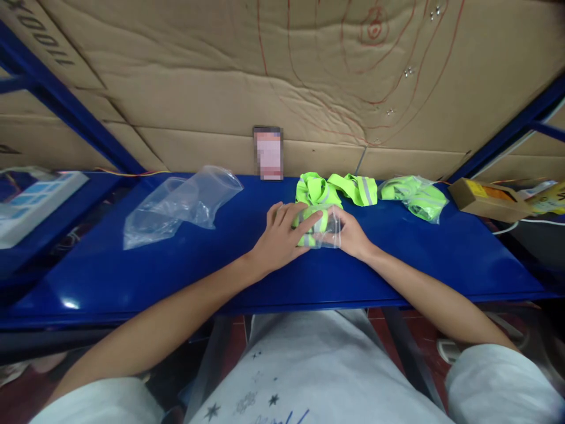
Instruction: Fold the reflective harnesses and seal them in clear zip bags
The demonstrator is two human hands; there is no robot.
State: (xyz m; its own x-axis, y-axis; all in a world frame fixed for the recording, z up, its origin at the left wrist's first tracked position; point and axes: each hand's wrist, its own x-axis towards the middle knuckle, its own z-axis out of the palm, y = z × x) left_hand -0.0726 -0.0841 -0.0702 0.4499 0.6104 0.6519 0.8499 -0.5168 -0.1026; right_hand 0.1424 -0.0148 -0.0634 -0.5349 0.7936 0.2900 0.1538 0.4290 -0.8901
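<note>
Between my hands is a clear plastic bag with a folded neon-yellow reflective strap inside it, just above the blue table. My left hand grips the bag's left part, thumb across the front and fingers over the back. My right hand closes around its right end, with some fingers behind the clear plastic. Right behind my hands lie a loose coiled neon strap and a second loose neon strap with a grey reflective stripe. Farther right sits a bagged neon bundle.
Empty clear bags lie on the left of the blue table. A phone leans against the cardboard wall at the back. At the right end stands an open cardboard box; a white-and-blue object is at the far left.
</note>
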